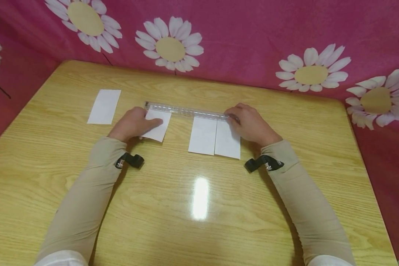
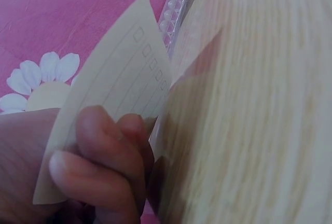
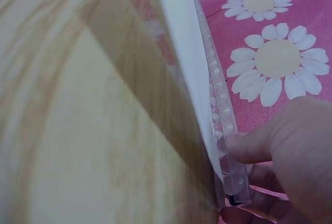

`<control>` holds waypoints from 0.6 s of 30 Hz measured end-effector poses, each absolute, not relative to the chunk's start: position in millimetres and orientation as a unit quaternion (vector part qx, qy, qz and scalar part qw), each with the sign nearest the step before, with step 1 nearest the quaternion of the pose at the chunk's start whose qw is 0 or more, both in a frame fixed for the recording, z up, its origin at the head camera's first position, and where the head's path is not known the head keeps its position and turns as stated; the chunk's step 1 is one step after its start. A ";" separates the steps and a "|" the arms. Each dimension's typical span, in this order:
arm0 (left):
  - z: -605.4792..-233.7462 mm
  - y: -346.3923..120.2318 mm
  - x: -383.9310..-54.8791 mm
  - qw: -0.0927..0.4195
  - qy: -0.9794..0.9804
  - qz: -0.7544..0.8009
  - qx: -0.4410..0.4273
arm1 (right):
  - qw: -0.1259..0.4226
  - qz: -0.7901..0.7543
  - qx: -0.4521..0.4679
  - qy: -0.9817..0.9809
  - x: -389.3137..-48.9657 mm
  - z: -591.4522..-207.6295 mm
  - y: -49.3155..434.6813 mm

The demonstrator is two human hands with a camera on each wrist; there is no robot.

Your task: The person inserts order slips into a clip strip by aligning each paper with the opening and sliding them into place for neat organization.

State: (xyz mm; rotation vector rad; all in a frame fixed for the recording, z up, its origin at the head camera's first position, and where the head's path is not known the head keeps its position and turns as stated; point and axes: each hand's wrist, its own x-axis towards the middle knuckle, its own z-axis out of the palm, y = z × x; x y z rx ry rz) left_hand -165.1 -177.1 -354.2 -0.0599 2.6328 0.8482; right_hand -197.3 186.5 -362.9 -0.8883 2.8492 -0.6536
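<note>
A long clear plastic strip [image 1: 183, 111] with a row of rounded bumps lies across the far part of the table. My left hand [image 1: 133, 123] pinches a white card [image 1: 156, 130] at the strip's left end, thumb on its face and fingers behind. In the left wrist view, ruled lines and small boxes mark the back of that card [image 2: 124, 73]. My right hand [image 1: 249, 123] grips the strip's right end between thumb and fingers. Two more white cards, a left one [image 1: 202, 136] and a right one [image 1: 227, 142], meet the strip side by side along their far edges.
Another white card [image 1: 104, 107] lies flat on the wooden table [image 1: 173, 221] at the far left. A pink cloth with big daisies [image 1: 239, 44] hangs behind and beside the table. Each wrist wears a black camera mount.
</note>
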 end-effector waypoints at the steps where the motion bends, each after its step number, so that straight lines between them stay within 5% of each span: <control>1: -354.6 -176.8 -165.2 0.186 0.935 0.301 -0.019 | 0.042 -0.213 -0.291 0.932 -197.3 -363.0 186.3; 18: -354.7 -173.1 -165.4 0.185 0.938 0.293 -0.005 | 0.042 -0.214 -0.295 0.930 -198.6 -363.5 186.3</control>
